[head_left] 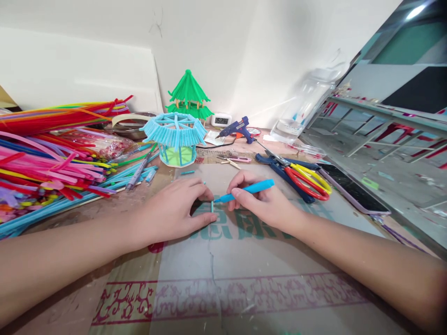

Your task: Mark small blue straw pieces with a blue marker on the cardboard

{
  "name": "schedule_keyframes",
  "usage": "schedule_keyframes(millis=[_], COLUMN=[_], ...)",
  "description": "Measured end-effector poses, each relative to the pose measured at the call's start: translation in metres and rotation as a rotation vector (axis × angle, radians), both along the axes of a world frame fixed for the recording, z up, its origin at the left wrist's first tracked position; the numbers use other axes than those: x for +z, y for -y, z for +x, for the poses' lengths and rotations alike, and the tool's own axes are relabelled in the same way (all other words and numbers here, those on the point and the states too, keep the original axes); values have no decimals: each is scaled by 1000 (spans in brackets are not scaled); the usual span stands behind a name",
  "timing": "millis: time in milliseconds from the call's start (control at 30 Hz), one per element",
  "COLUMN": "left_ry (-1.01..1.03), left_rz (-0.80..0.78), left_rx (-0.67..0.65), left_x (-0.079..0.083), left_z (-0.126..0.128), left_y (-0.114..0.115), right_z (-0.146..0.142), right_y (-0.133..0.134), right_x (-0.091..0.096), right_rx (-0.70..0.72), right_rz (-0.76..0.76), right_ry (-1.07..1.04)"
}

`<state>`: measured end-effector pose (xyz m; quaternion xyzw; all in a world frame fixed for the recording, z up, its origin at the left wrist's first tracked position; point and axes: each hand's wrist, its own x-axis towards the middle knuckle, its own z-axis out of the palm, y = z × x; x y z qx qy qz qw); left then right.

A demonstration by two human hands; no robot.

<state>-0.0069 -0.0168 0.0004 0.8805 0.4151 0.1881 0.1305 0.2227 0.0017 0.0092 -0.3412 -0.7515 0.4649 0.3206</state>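
Note:
My left hand (176,209) rests on the cardboard sheet (223,279), its thumb and fingers pinched on a short blue straw piece (212,206) that stands upright. My right hand (260,200) is closed round a blue craft knife (249,190) held like a pen, its tip touching the straw piece. Just behind the hands stands a small pavilion model (175,137) with a light-blue straw roof and a green base.
A heap of coloured straws (52,153) fills the left side. Behind are a green straw pavilion (189,97), a digital clock (221,120) and a blue glue gun (237,128). Red-and-yellow scissors (307,179), blue pliers (279,165) and a phone (352,188) lie to the right.

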Motion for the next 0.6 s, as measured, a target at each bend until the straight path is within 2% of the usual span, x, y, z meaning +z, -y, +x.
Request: schedule_keyframes(millis=[200, 600], left_ry=[-15, -27], left_rz=[-14, -102], left_rx=[14, 25], left_x=[2, 6], left_z=[0, -1], left_y=[0, -4], right_z=[-1, -2], right_y=[1, -2], right_x=[1, -5], right_rx=[-7, -29], right_rz=[-14, 66], right_ry=[34, 83])
